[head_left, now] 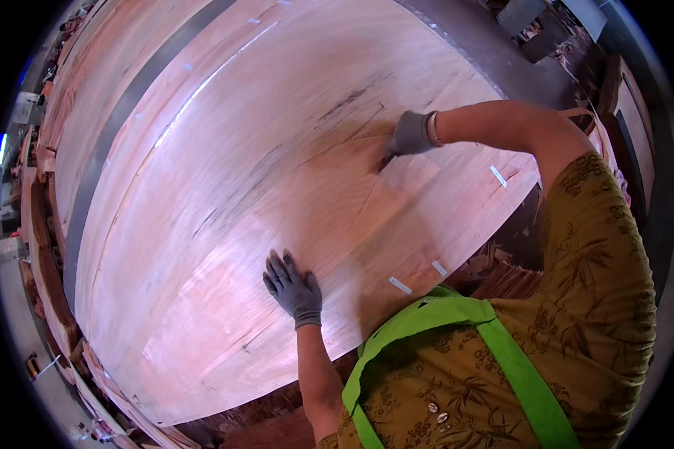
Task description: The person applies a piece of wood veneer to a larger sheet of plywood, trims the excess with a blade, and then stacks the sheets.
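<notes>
A large pale wood veneer sheet (329, 202) with dark grain streaks spreads in front of me. My left hand (293, 292), in a grey glove, lies flat on its near part with the fingers stretched out. Farther off and to the right, my right hand (412, 135), gloved too, bends down to the sheet beside a dark streak. Its fingers are closed and point downward; a dark tip shows below them, but what they hold, if anything, is hidden. Short white tape strips (400, 285) sit along the near right edge of the sheet.
A dark grey band (120, 112) runs past the sheet's left side, with more veneer (82, 127) beyond it. Stacked wood pieces (45, 254) line the far left. Broken veneer scraps (509, 280) lie below the near right edge. A wooden frame or board (629, 120) stands at right.
</notes>
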